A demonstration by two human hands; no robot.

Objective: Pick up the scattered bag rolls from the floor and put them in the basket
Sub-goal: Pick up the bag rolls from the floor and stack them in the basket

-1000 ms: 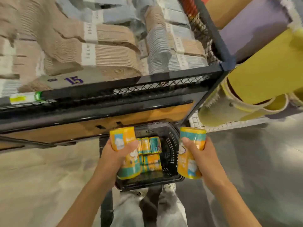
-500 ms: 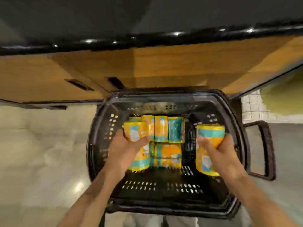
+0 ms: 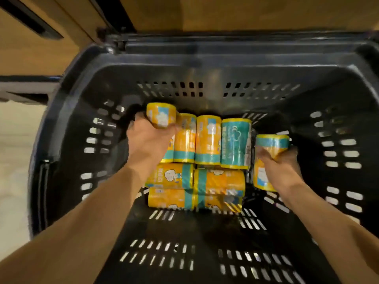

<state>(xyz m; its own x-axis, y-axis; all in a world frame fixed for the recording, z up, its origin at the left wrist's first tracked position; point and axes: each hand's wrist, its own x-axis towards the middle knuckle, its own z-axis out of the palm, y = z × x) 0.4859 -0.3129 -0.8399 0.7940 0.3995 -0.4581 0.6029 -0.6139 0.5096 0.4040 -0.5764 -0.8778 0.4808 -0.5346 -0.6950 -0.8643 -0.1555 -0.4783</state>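
A black slotted plastic basket fills the head view. Several yellow-and-teal bag rolls are packed on its floor, some upright in a back row, others lying flat in front. My left hand grips one yellow roll upright at the left end of the back row. My right hand grips another yellow roll with a teal band, held upright inside the basket just right of the teal roll. Both forearms reach down into the basket.
A wooden shelf base with black metal framing stands directly behind the basket. Pale floor shows to the left. The basket's near floor in front of the rolls is bare.
Both hands have gone deeper into the basket with their rolls. The view has moved much closer and lower over the basket.
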